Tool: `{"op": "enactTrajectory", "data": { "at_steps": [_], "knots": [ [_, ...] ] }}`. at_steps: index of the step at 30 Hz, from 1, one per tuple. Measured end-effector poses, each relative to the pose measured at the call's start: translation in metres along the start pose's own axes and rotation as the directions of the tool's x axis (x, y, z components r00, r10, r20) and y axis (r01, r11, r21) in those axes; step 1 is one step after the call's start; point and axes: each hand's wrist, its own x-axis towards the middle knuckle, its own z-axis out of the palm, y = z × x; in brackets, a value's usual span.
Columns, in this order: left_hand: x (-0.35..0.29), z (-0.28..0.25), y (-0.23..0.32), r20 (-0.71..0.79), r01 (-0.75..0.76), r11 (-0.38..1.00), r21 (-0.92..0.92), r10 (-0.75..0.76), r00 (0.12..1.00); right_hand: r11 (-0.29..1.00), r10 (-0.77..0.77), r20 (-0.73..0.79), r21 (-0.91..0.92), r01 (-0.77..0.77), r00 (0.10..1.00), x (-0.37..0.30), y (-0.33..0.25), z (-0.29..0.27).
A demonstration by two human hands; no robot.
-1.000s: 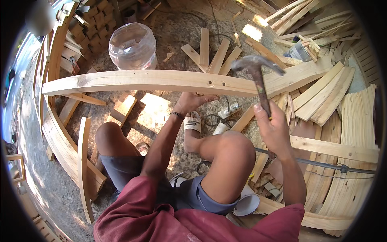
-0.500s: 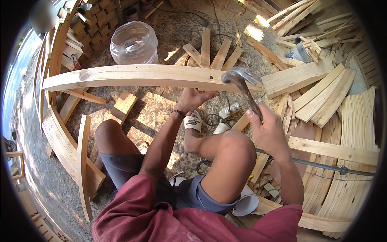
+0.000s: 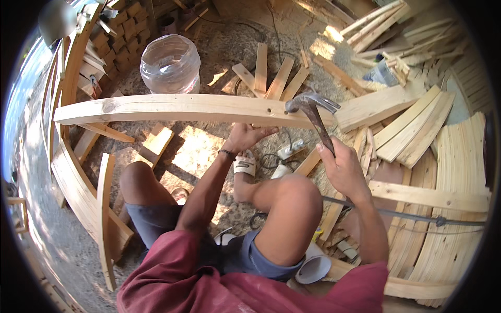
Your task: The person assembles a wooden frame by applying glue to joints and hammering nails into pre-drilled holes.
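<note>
A long, gently curved wooden beam (image 3: pixel 172 108) lies across in front of me, with a dark hole near its right part. My left hand (image 3: pixel 246 138) is at the beam's near lower edge, its fingers tucked underneath and partly hidden, its thumb stretched to the right. My right hand (image 3: pixel 344 167) is wrapped round the dark handle of a claw hammer (image 3: pixel 317 122). The hammer's metal head overlaps the right part of the beam in view; whether it touches the wood I cannot tell.
Beyond the beam stand a clear plastic container (image 3: pixel 170 65) and several fanned-out short boards (image 3: pixel 279 78). Stacked curved planks (image 3: pixel 459 193) lie at the right. A power strip (image 3: pixel 290 149) with cables is near my foot. A white bucket (image 3: pixel 314 268) lies by my thigh.
The view has shifted slightly, so the beam and the surroundings sit a little lower in the picture. Both hands and the hammer keep nearly the same places.
</note>
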Motion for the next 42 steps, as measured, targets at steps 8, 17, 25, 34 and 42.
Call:
{"op": "enactTrajectory", "data": {
  "at_steps": [8, 17, 25, 34, 42],
  "knots": [
    [-0.015, 0.007, 0.007, -0.084, -0.147, 0.988, 0.043, 0.15, 0.985, 0.997, -0.074, -0.104, -0.029, 0.071, 0.992, 0.003, -0.009, 0.0],
    [-0.022, 0.008, -0.022, -0.243, -0.257, 0.95, 0.179, 0.295, 0.924, 0.993, -0.104, -0.011, -0.053, 0.103, 0.994, 0.005, -0.024, 0.01],
    [-0.019, 0.004, -0.027, -0.263, -0.277, 0.957, 0.086, 0.29, 0.92, 0.555, -0.254, -0.64, 0.518, 0.651, 0.725, -0.027, -0.074, -0.071],
    [-0.022, 0.007, -0.019, -0.253, -0.329, 0.944, -0.027, 0.312, 0.916, 0.993, 0.036, -0.066, -0.112, -0.044, 0.997, 0.0, -0.051, -0.012],
    [-0.017, 0.007, -0.026, -0.214, -0.306, 0.951, -0.055, 0.288, 0.934, 0.728, -0.492, -0.513, 0.201, 0.656, 0.703, -0.015, -0.04, -0.028]
  ]
}}
